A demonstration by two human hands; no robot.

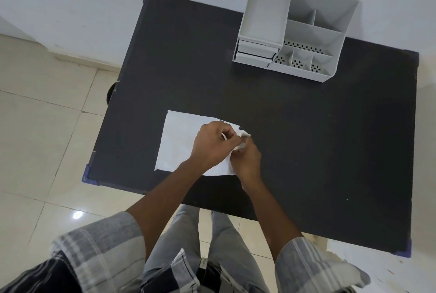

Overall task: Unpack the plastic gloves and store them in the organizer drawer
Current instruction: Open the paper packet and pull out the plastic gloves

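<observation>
Both hands, left (213, 145) and right (245, 159), fingers pinching the glove packet (179, 141) on the black table (306, 139) (tiled floor).

We see a flat white glove packet (179, 141) lying on the black table (306, 139); our left hand (213, 145) and right hand (246, 159) meet at its right edge, both pinching the plastic, fingers curled; the grey organizer (299, 30) stands at the far side, well apart, its two small drawers (256, 53) at the front left corner.
</observation>
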